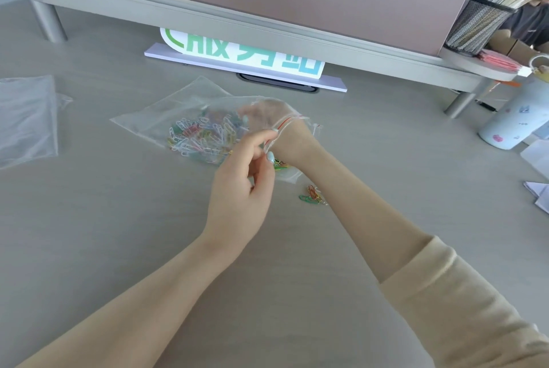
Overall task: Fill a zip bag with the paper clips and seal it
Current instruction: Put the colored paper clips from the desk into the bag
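A clear zip bag (178, 106) lies on the grey table, its mouth toward me. Many coloured and white paper clips (199, 136) sit inside it. My right hand (267, 118) is inside the bag up to the wrist, seen through the plastic; whether it holds clips I cannot tell. My left hand (243, 186) pinches the near edge of the bag's mouth at the red zip line and holds it open. A small pile of loose paper clips (312, 197) lies on the table just right of my left hand, and a few more (280, 164) lie under the bag's mouth.
A second clear plastic bag (26, 121) lies at the far left. A partition on metal legs (50, 23) runs along the back, with a white and green sign (243, 56) under it. A white bottle (517, 118), a mesh pen holder (478, 26) and papers (539, 192) are at the right.
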The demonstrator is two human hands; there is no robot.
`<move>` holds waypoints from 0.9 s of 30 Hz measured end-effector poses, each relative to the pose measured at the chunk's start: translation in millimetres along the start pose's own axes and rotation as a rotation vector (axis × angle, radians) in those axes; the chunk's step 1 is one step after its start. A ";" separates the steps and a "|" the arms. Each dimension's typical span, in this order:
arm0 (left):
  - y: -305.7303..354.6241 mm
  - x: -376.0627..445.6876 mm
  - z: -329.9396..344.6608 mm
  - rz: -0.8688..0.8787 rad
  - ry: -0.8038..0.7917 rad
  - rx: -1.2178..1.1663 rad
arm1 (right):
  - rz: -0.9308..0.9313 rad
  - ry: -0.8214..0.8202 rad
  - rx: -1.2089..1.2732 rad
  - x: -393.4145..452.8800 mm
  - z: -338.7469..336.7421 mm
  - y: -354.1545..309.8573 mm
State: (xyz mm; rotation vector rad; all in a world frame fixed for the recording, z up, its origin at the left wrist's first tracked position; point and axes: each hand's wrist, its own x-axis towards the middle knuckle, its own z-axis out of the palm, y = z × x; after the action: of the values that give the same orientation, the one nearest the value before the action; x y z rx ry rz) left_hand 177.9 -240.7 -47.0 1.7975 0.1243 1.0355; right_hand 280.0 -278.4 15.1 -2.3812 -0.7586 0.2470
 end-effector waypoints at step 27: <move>-1.7 -0.2 0.1 0.010 0.027 0.007 | -0.375 -0.001 -0.034 -79.3 -27.9 149.7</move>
State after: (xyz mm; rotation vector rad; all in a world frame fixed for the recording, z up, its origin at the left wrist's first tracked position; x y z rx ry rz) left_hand 178.5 -240.1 -48.5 1.7926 0.1350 1.0679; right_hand 293.7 -434.4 -55.3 -2.2150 -1.1953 0.0790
